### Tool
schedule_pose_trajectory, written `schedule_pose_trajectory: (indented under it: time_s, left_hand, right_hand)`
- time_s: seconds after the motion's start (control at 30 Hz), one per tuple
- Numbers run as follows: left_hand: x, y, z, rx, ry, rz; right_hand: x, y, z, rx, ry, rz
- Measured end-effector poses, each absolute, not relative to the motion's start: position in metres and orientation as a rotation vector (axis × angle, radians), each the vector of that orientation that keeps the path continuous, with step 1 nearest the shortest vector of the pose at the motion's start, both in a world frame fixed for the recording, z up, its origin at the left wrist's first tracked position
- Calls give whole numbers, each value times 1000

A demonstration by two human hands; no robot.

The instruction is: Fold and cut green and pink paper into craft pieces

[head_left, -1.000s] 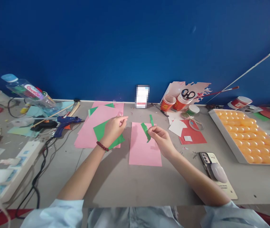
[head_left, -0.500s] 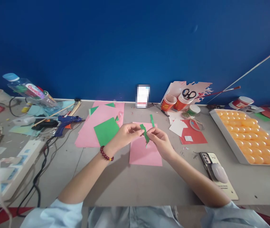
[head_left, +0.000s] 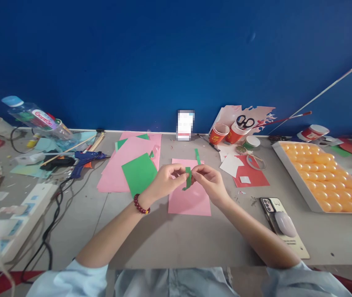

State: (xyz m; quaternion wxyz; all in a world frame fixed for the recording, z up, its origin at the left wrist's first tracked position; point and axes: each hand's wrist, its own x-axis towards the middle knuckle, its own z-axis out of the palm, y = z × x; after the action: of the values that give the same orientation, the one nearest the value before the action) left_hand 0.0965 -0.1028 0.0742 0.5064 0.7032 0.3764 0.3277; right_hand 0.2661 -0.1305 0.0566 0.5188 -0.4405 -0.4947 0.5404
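Observation:
Between my two hands is a small green paper piece (head_left: 188,177), its lower end curling to the left. My left hand (head_left: 170,178), with a dark red bead bracelet (head_left: 140,203) at the wrist, pinches its left side. The fingertips of my right hand (head_left: 209,181) are closed on its right side. Both hands are above a pink sheet (head_left: 189,204) on the table. A narrow green strip (head_left: 197,156) lies at the sheet's far edge. Left of my left hand, a green square sheet (head_left: 139,173) rests partly on larger pink paper (head_left: 110,175).
At left are a blue glue gun (head_left: 86,161), a power strip (head_left: 17,222) and a tilted plastic bottle (head_left: 39,117). Red paper cups (head_left: 219,134), one holding scissors (head_left: 245,121), stand back right. A tray of orange balls (head_left: 324,177) and a phone (head_left: 275,214) lie at right.
The green paper piece has turned in my fingers: its lower end now points left and its upper edge looks flatter. My hands have lowered slightly and stay close together.

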Motion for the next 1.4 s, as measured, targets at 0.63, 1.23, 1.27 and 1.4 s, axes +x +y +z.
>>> schedule_pose_trajectory:
  time_s: [0.63, 1.23, 1.27, 1.4]
  left_hand:
    - [100, -105, 75, 1796, 931, 791]
    - [100, -105, 73, 1747, 919, 796]
    - [101, -105, 72, 1723, 915, 796]
    - [103, -106, 70, 1632, 889, 834]
  right_hand:
    - [266, -130, 55, -1075, -1192, 1310]
    - [266, -130, 54, -1154, -1314, 1201]
    - [265, -131, 54, -1156, -1316, 1191]
    - [264, -132, 55, -1156, -1314, 1148]
